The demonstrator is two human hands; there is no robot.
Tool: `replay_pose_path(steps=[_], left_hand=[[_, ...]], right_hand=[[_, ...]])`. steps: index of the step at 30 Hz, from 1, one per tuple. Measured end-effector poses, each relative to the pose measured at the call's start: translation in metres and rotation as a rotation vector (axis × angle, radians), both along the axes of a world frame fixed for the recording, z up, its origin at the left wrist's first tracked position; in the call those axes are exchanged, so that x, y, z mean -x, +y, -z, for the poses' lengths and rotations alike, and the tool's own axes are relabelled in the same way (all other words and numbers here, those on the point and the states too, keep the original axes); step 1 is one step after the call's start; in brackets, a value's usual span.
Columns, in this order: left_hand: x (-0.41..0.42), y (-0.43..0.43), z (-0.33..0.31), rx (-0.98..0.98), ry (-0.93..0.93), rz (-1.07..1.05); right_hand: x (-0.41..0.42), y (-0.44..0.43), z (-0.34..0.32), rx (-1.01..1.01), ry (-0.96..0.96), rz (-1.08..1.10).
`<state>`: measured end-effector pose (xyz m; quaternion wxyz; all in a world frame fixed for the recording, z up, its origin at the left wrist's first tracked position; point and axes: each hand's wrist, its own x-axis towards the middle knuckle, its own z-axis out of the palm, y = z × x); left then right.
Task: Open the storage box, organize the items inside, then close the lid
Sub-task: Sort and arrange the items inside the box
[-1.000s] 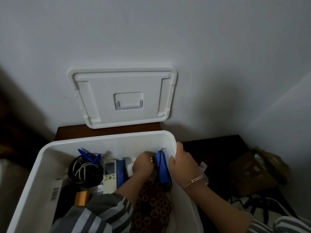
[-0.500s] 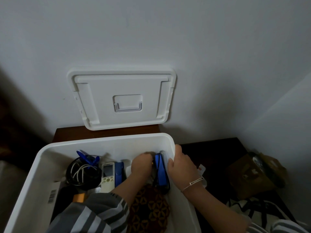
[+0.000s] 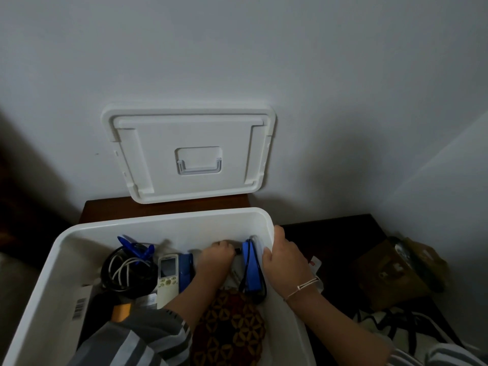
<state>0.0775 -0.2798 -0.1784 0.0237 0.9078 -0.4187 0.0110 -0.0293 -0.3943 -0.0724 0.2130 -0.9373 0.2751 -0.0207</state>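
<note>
Hands: both at the far right corner of the storage box [image 3: 163, 220], one inside, one on the wall.
Left hand [image 3: 216, 256]: reaches down inside, knuckles up, fingers curled under, next to a small dark plug [image 3: 238, 250]; cannot tell what, if anything, held, fingertips hidden.
Right hand [image 3: 286, 257]: wraps the right wall near the back corner, fingers hooked inside, thumb up along the rim; probably there to steady the box during sorting.
Blue pack [image 3: 249, 268]: stands on edge against the right wall, looped by a black cord; likely being tucked upright to save room.
Patterned cloth [image 3: 229, 331]: brown and gold, bunched at the near side beside the left forearm.
Remote control [image 3: 167, 276]: pale, face up, mid-box, touching a blue case [image 3: 186, 270] on its right.
Cables [image 3: 126, 273]: black and white coils at the left, blue clip [image 3: 134, 247] just behind.
Storage box: white plastic, smooth, rounded corners, open on top, barcode label [image 3: 79, 309] at the left side; sits on the dark wooden worktop [image 3: 105, 210].
Lid [image 3: 188, 154]: off, propped upright against the wall behind the box, recessed handle in the middle; parked within reach for closing.
Stage: sorting under way, closing not yet done.
</note>
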Motion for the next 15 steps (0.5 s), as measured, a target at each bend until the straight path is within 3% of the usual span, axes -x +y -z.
replay_pose_path(steps=[7, 12, 15], left_hand=[[0.0, -0.009, 0.002, 0.157, 0.038, 0.035], [-0.005, -0.003, 0.011, 0.126, 0.198, -0.043], [-0.006, 0.004, 0.01, 0.152, 0.184, -0.03]], right_hand=[[0.0, 0.001, -0.004, 0.02, 0.011, -0.006], [0.001, 0.001, -0.005, -0.009, 0.012, -0.001], [0.001, 0.0, -0.004, -0.017, 0.014, -0.005]])
